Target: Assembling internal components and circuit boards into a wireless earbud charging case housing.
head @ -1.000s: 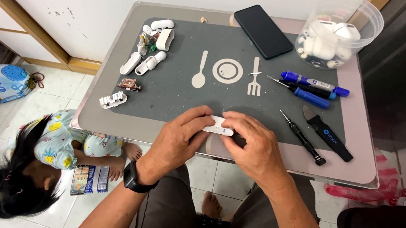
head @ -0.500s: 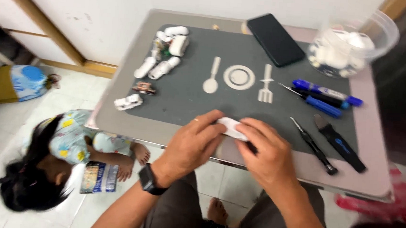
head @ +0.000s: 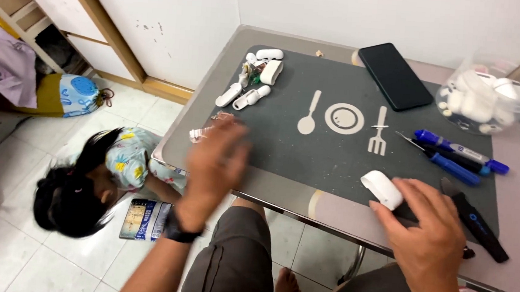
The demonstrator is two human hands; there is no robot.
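My right hand (head: 430, 227) holds a small white rounded case (head: 382, 189) at the near edge of the dark grey mat (head: 332, 157), fingers closed around its right end. My left hand (head: 215, 164), blurred by motion and holding nothing, hovers with fingers apart over the mat's left edge, close to small white and clear parts (head: 203, 133). A black watch is on that wrist. Several white case parts (head: 253, 81) lie at the mat's far left corner.
A black phone (head: 394, 75) lies at the back. A clear tub of white cases (head: 489, 95) stands far right. Blue pens and screwdrivers (head: 454, 156) and a black tool (head: 480, 223) lie right. A child (head: 93, 177) sits on the floor left of the table.
My hands have come apart. The left hand let go of the white case and swung left toward the small parts; the right hand kept the case and shifted right.
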